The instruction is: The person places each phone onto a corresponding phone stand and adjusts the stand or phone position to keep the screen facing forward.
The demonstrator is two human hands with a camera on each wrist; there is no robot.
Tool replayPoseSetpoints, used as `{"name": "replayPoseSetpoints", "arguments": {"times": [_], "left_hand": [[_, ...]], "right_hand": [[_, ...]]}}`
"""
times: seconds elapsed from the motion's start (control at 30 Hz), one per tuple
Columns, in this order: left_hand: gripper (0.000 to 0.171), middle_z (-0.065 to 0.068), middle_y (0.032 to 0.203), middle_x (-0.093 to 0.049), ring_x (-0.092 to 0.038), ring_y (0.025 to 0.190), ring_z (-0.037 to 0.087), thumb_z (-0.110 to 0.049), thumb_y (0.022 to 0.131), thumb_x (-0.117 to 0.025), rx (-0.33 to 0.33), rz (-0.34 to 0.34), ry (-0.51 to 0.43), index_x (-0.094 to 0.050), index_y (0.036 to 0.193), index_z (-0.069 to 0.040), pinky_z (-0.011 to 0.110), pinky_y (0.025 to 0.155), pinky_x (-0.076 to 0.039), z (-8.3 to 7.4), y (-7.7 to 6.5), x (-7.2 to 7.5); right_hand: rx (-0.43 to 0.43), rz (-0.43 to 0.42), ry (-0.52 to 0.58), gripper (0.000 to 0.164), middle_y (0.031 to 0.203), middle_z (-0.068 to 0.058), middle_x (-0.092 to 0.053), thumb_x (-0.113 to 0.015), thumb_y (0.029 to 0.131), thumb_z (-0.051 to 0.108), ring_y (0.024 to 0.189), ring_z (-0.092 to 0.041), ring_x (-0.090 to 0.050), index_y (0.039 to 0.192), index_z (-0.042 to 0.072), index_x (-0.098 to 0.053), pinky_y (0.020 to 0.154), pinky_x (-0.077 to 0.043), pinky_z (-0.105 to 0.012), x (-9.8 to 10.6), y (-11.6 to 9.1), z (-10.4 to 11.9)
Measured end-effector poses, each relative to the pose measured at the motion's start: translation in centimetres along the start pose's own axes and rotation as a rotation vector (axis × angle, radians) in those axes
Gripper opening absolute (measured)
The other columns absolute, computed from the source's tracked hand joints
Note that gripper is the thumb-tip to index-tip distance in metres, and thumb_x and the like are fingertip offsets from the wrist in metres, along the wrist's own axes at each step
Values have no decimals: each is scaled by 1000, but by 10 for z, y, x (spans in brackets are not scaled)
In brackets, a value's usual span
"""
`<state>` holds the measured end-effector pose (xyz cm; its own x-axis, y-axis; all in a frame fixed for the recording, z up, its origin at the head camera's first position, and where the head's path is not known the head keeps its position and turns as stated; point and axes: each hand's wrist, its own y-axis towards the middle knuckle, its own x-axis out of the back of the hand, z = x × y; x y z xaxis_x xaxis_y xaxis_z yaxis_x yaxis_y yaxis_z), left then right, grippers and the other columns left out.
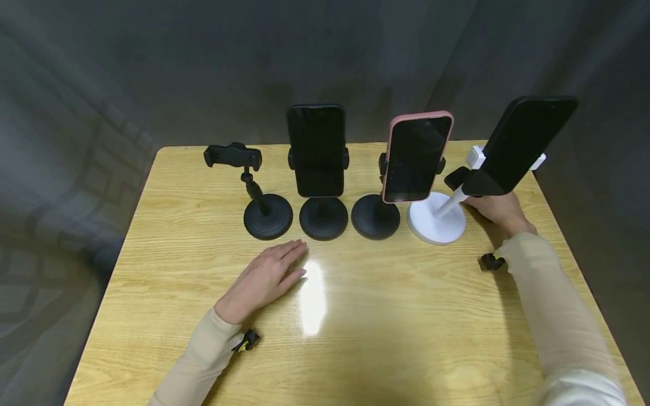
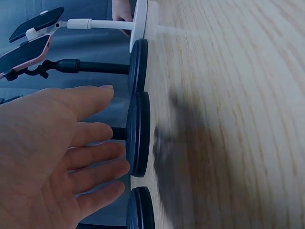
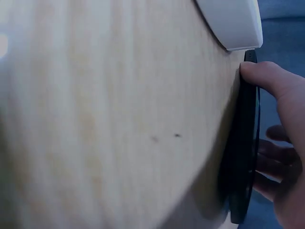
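Note:
My right hand (image 1: 499, 212) grips a black phone (image 3: 244, 143) low over the table, just right of the white phone stand (image 1: 434, 219). In the right wrist view its thumb lies on the phone's near edge and the fingers are behind it. The mounted black phone (image 1: 528, 141) on the white stand partly hides this hand in the head view. My left hand (image 1: 261, 279) has its fingers extended and holds nothing, just in front of the black stands. Of these, the leftmost stand (image 1: 268, 217) has a bare clamp (image 1: 233, 156).
A black phone (image 1: 319, 151) sits in the middle-left stand, and a phone in a pink case (image 1: 417, 158) sits tilted in the next to it on the right. The stands line up along the back of the wooden table (image 1: 386, 327). A grey curtain (image 1: 228, 67) hangs behind.

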<state>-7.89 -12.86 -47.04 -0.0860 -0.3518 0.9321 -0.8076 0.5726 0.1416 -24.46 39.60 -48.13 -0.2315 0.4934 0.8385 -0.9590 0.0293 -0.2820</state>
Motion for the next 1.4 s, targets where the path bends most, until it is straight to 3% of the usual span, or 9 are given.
{"name": "replayPoseSetpoints", "arguments": {"times": [0.2, 0.4, 0.57, 0.67, 0.8, 1.07, 1.23, 1.37, 1.4], "left_hand": [[51, 19, 145, -60, -58, 134, 33, -27, 102, -67, 5, 5, -3, -58, 144, 1, 50, 111, -48, 0, -1, 0], [51, 19, 144, -61, -58, 133, 32, -26, 101, -68, 3, -2, -1, -59, 142, 1, 48, 111, -48, 1, -2, 1], [51, 20, 144, -60, -58, 133, 33, -27, 101, -68, -5, -3, -3, -59, 142, 2, 49, 111, -48, -1, -1, 1], [52, 21, 144, -60, -59, 133, 34, -27, 100, -70, -11, -5, -4, -59, 142, 2, 50, 110, -48, -2, -1, 1], [53, 21, 143, -60, -59, 132, 35, -27, 99, -71, -10, -6, -12, -59, 142, 2, 50, 109, -49, -3, 0, 0], [52, 19, 145, -60, -58, 133, 34, -26, 99, -71, -12, 5, -22, -59, 142, 2, 51, 110, -48, -5, 0, -2], [50, 19, 145, -60, -59, 133, 33, -24, 100, -70, -20, 0, -28, -60, 142, 1, 49, 110, -48, -6, -1, -2], [50, 18, 145, -60, -59, 133, 32, -24, 101, -69, -20, 1, -20, -60, 142, 0, 48, 110, -49, -6, -1, -3], [49, 18, 145, -60, -59, 133, 32, -24, 101, -69, -19, 2, -20, -60, 142, 0, 48, 110, -49, -6, -2, -3]], "right_hand": [[113, -148, 27, 82, 154, -34, -31, -69, 95, 49, 137, -53, -29, 150, -1, -35, 115, -22, -76, -6, -2, -12], [99, -235, 74, 87, 161, -30, -29, -71, 94, 50, 144, -53, -27, 157, 5, -32, 119, -18, -74, -5, -12, -17], [75, -299, 95, 90, 156, -35, -33, -70, 94, 52, 144, -53, -25, 157, 1, -32, 119, -20, -72, 0, -26, -16], [104, -388, 108, 84, 144, -35, -41, -73, 92, 47, 136, -50, -31, 150, -5, -40, 113, -28, -66, 3, -32, -12], [162, -523, 127, 79, 136, -32, -45, -76, 91, 43, 130, -46, -35, 145, -7, -47, 107, -29, -62, 6, -40, -7], [290, -762, 216, 80, 135, -27, -51, -80, 84, 47, 128, -39, -39, 148, 7, -54, 111, -31, -51, 12, -52, 4], [353, -895, 246, 87, 124, -5, -57, -76, 79, 63, 119, -16, -43, 145, 8, -59, 106, -33, -45, 15, -54, 10], [390, -970, 255, 105, 127, -20, -60, -68, 76, 81, 116, 3, -32, 142, 0, -58, 109, -34, -45, 18, -62, 25], [395, -980, 255, 104, 128, -18, -61, -68, 76, 80, 116, 4, -31, 142, 0, -58, 109, -34, -43, 19, -64, 27]]}}
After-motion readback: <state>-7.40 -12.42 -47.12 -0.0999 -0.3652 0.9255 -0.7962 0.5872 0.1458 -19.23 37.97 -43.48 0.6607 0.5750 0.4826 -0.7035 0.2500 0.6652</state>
